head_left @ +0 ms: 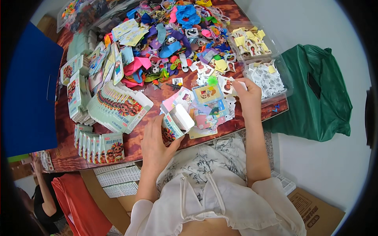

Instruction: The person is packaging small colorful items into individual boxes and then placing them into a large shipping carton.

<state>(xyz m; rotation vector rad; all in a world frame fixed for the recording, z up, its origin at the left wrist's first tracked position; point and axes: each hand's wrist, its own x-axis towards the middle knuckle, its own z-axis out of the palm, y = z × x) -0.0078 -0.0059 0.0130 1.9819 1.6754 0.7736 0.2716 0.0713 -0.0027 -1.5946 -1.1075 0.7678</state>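
Observation:
Near the table's front edge, my left hand (155, 139) holds a small printed carton (172, 128) with its end flap raised. The carton is pale green, with cartoon figures on its face. My right hand (249, 94) pinches a small white picture card (227, 85) at its edge, to the right of the carton. Between the hands lies a loose pile of picture cards (208, 118), with a yellow-framed card (208, 93) on top. A bright green round piece (212, 81) rests just above that card.
A heap of colourful small toys (169, 43) covers the far middle. Fanned cartons (118, 108) and a front row of cartons (100, 147) stand left. At right are a clear tray (284, 65) of small pieces and a green bag (311, 118). Another person's arm (46, 194) shows lower left.

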